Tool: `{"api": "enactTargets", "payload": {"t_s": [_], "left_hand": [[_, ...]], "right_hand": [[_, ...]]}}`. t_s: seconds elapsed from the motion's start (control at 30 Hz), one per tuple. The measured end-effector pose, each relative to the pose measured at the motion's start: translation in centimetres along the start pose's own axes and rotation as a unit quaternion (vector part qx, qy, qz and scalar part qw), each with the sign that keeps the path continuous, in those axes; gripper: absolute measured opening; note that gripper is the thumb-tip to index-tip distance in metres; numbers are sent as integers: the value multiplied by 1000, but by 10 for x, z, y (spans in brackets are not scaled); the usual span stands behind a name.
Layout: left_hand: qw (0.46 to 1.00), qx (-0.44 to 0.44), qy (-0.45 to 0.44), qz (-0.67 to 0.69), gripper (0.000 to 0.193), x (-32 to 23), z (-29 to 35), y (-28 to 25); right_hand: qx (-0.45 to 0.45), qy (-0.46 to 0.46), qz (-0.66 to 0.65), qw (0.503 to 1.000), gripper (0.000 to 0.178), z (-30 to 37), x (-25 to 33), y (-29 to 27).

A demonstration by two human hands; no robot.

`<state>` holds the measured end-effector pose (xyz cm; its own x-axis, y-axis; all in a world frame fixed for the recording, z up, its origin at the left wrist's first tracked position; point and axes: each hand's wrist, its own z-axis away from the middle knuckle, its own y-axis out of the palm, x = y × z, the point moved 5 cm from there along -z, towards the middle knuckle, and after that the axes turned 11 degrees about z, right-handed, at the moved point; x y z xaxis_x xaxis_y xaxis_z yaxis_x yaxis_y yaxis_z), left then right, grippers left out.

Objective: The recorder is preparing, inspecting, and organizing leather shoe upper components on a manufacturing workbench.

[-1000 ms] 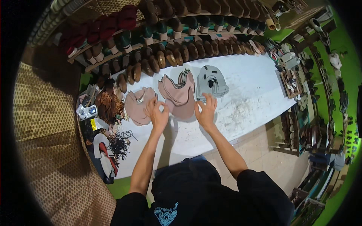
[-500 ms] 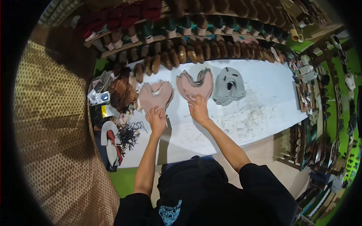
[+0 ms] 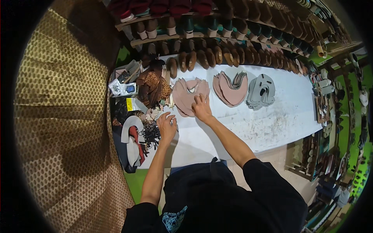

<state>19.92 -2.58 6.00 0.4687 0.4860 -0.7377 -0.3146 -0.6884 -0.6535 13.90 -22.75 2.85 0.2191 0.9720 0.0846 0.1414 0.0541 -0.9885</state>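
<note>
My right hand [image 3: 201, 107] rests on the lower right of the left stack of pink U-shaped pieces [image 3: 182, 93], which look like cut shoe uppers. Its fingers are bent but apart, their tips touching the top of the stack. Over the white table, just below that stack, is my left hand [image 3: 167, 127] with fingers curved and spread, beside a tangle of black cords [image 3: 150, 136]; I see nothing held in it. A second pink stack [image 3: 230, 95], fanned at its edges, lies to the right. Beyond it is a grey stack of similar cut pieces [image 3: 259, 95].
Brown shoe lasts [image 3: 202, 59] line the table's far edge, below racks of more lasts. Leopard-print and brown scraps [image 3: 155, 85], small packets [image 3: 125, 89] and grey and red cut pieces [image 3: 134, 139] crowd the left end. Dark crumbs [image 3: 268, 124] mark the white table [image 3: 233, 136].
The view has turned left, so the table sits further right in the picture. My right hand has gone from the middle pink stack to the left one. My left hand has shifted left, off that stack.
</note>
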Motion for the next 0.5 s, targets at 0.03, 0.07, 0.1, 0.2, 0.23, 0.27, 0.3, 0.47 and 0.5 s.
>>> {"api": "enactTargets", "payload": {"t_s": [0.03, 0.07, 0.1, 0.2, 0.23, 0.27, 0.3, 0.47, 0.5], "left_hand": [[1000, 4, 4, 11, 16, 3, -3, 1], [1000, 19, 3, 9, 17, 7, -6, 0], [1000, 19, 4, 14, 17, 11, -12, 1], [996, 49, 79, 14, 27, 4, -37, 10], [995, 51, 82, 20, 27, 0, -49, 16], [991, 53, 119, 11, 31, -13, -62, 23], [987, 52, 150, -2, 35, -23, -73, 25], [981, 106, 162, -21, 29, -45, -136, 44], [981, 105, 163, -21, 29, -43, -148, 46]], "right_hand": [[4, -2, -3, 1000, 15, -1, -4, 4], [-4, -14, 5, 1000, 13, -3, -1, 2], [-3, -13, 9, 1000, 13, -6, 0, 1], [57, -36, 20, 998, 15, -13, -1, -1], [21, -32, 12, 999, 17, -16, -3, -8], [-13, -25, 6, 1000, 19, -17, -7, -13], [-10, -25, 7, 1000, 19, -22, -6, -20], [-90, -50, -24, 994, 25, -60, -18, -56], [-92, -50, -23, 994, 25, -67, -22, -60]]}}
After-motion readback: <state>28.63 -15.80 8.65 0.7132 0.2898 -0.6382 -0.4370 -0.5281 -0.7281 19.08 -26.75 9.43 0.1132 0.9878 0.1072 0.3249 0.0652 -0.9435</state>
